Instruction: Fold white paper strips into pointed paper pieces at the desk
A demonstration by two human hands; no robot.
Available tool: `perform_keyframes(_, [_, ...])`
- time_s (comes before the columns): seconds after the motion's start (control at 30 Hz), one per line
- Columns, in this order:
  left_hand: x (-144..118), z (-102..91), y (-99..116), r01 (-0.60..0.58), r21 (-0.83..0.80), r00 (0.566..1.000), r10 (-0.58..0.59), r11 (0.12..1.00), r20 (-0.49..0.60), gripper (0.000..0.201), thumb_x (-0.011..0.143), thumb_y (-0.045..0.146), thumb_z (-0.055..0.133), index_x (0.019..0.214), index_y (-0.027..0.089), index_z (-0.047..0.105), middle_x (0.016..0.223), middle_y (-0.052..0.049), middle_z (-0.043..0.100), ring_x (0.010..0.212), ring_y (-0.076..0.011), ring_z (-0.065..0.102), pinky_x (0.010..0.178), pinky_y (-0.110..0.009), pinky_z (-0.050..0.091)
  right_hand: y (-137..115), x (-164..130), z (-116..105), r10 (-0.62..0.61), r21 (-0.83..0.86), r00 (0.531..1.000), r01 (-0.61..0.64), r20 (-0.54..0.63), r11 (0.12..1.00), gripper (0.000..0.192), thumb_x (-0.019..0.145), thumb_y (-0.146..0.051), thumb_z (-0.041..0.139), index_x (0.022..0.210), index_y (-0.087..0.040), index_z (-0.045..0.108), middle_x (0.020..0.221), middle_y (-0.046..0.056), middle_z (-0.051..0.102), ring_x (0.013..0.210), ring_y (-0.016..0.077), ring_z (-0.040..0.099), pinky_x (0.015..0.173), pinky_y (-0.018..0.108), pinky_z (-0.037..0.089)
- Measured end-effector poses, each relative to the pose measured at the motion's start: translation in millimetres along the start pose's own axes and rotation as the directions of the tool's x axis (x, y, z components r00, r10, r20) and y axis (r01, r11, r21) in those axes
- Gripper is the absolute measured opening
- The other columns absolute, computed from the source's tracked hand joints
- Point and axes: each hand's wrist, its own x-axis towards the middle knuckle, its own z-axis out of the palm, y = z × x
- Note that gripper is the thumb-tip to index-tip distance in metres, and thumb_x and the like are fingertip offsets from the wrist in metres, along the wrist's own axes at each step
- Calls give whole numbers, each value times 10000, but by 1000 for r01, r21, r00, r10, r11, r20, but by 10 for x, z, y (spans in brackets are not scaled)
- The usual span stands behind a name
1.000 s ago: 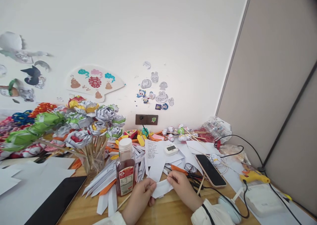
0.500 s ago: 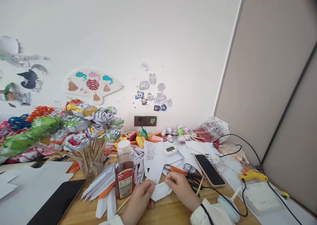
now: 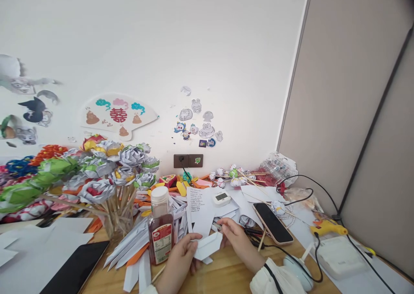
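Wooden surface (image 3: 226,276) carries everything here. At far left a dark tablet (image 3: 76,271) lies flat, then a glass of paper flowers (image 3: 110,173) on sticks, then a red-labelled bottle (image 3: 161,231). Just right of the bottle your left hand (image 3: 183,255) pinches the folded white paper (image 3: 207,245), its grip closed on it above the wood. Your right hand (image 3: 236,240) holds the paper's other end. Beyond lie a phone (image 3: 271,222) and a yellow glue gun (image 3: 326,229).

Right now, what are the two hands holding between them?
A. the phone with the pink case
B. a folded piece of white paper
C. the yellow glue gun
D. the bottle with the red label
B: the left hand and right hand both grip a folded piece of white paper just above the table.
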Motion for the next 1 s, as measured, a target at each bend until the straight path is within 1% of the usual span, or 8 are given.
perform_keyframes(0.13, [36,-23,-29,22,-58,999,-25,998,-47,605,590,563,516,972,93,504,393,7,588,356,-130,517,392,-217,381,20,12,44,45,38,996,-47,71,998,401,709,-504,470,882,-143,466,558,-2,551,443,114,503,451,234,376])
perform_keyframes(0.23, [9,10,-20,44,-66,998,-41,997,48,537,598,529,537,923,102,540,399,15,578,369,-126,515,394,-213,368,58,8,75,-7,15,1000,8,-11,1000,368,690,-426,539,927,-157,457,559,-38,503,441,92,475,452,215,368])
perform_keyframes(0.33, [-45,47,24,0,-52,986,9,999,167,335,619,420,585,766,119,586,485,13,589,426,-99,510,422,-191,352,78,7,79,-42,-2,998,42,-42,999,355,675,-377,569,937,-167,458,538,-57,465,450,88,451,454,205,354])
perform_keyframes(0.43, [-78,55,58,-33,-44,984,40,998,174,253,626,376,601,682,130,576,531,23,571,471,-91,505,435,-181,350,54,-11,82,-46,-4,999,46,19,999,323,662,-339,588,916,-166,489,512,-66,445,452,82,427,465,202,334])
perform_keyframes(0.57, [-74,53,49,-58,4,986,56,998,156,317,662,450,540,688,134,540,421,74,458,344,-59,412,375,-179,313,-30,-86,151,-62,-60,990,70,126,996,257,673,-306,586,873,-145,579,533,-53,438,490,75,399,494,204,320])
perform_keyframes(0.7, [-51,75,0,-60,33,983,54,998,174,311,645,451,564,647,146,502,398,93,428,297,-34,364,323,-156,245,-88,-151,235,-78,-123,979,102,188,987,255,695,-306,575,896,-151,606,544,-52,420,497,73,377,488,198,311])
perform_keyframes(0.87, [10,60,-50,-15,-46,995,19,999,99,349,617,508,552,660,175,455,326,78,489,265,-71,423,301,-163,295,-101,-149,160,-74,-92,987,88,142,992,314,742,-342,527,996,-157,533,635,-19,507,599,110,487,576,226,382])
perform_keyframes(1.0, [30,16,-25,51,-196,997,-60,979,-42,370,545,471,637,661,178,444,418,24,600,389,-119,568,384,-184,411,-62,-129,48,-15,-45,952,30,307,999,319,695,-324,589,962,-155,544,818,40,590,748,161,554,657,265,420])
